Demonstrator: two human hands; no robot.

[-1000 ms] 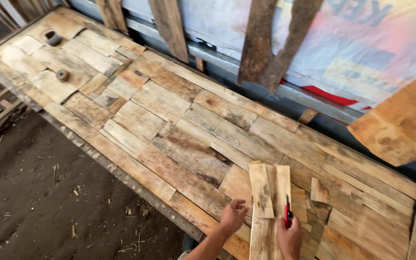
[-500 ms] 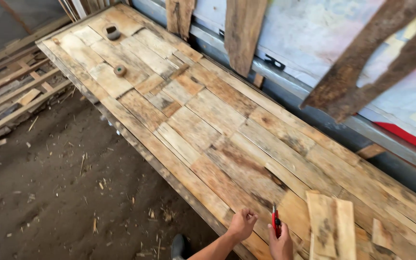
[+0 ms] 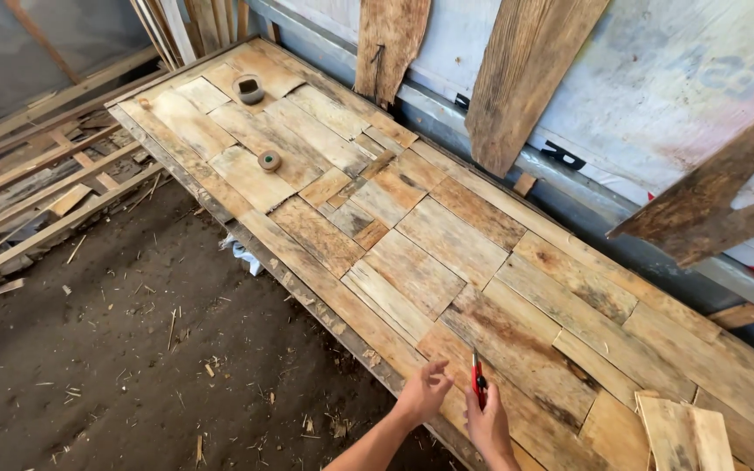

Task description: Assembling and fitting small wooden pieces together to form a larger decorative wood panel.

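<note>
The red pencil (image 3: 478,381) is a short, slim stick with a dark tip, standing nearly upright at the near edge of the wooden panel (image 3: 447,235), low in the view and a little right of centre. The right hand (image 3: 488,425) pinches it between thumb and fingers, closed around its lower part, the tip pointing away from the person over a worn plank. The left hand (image 3: 423,394) is just beside it, loosely open with fingers spread and half curled, holding nothing; whether its fingertips touch the wood I cannot tell. Both hands are at the panel's front edge, above the dirt floor (image 3: 133,349), which is strewn with wood chips. To the right, two loose pale boards (image 3: 682,432) lie on the panel. Farther along the patchwork of planks, a small round roll (image 3: 269,160) sits on the wood, and beyond it a darker round object (image 3: 249,89). Rough boards (image 3: 525,78) lean against the wall behind.
</note>
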